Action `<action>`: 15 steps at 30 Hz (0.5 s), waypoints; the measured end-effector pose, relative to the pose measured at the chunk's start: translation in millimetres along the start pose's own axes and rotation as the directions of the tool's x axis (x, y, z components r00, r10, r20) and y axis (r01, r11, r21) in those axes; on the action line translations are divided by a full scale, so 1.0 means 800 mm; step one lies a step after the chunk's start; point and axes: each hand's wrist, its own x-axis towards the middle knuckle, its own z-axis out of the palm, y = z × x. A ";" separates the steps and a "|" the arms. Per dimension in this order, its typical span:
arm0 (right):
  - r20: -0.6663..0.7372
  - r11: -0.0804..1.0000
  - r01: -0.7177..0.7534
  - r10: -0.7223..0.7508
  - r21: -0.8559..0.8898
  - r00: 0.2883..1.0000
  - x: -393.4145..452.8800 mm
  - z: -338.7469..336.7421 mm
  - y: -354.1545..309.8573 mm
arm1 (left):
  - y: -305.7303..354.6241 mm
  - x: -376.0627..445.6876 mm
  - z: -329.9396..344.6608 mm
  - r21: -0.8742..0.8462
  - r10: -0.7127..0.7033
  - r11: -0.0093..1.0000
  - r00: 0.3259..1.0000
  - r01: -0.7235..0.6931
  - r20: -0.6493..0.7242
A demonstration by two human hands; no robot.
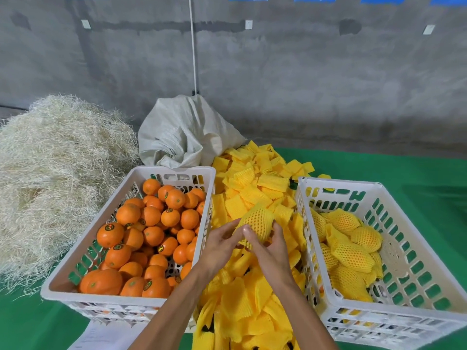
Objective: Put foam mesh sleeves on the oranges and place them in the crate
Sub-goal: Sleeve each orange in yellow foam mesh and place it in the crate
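Nearest the camera, two bare forearms reach in from the bottom edge over a long heap of flat yellow foam mesh sleeves (242,306) that runs between two white plastic crates on a green surface (30,329). A sheet of white paper (106,337) lies at the bottom edge, partly under the left crate.

The left hand (222,242) and the right hand (270,248) meet above the middle of the heap, both curled around one orange in a sleeve (256,224). The mesh is stretched open over the fruit, and the fingers of both hands pinch its lower edge, thumbs close together on the near side. The fruit is held in the air, clear of both crates.

The left crate (83,246) is heaped with bare oranges (151,236), many with small dark stickers. The right crate (417,248) holds a handful of already sleeved oranges (353,253), gathered against its left wall, with the rest of its perforated floor showing.

Further back, the sleeve heap spreads wider toward the rear of the surface. Left of the crates lies a big mound of pale straw-like packing fibre (50,178). Behind the left crate slumps a crumpled white woven sack (182,132). A white cord (193,46) hangs down a grey concrete wall (328,72) to the sack
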 end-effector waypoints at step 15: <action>-0.456 0.861 0.276 -0.469 -0.427 0.756 0.024 -0.137 -0.023 | 0.044 0.055 0.205 0.146 0.029 0.987 0.959 -0.073 0.282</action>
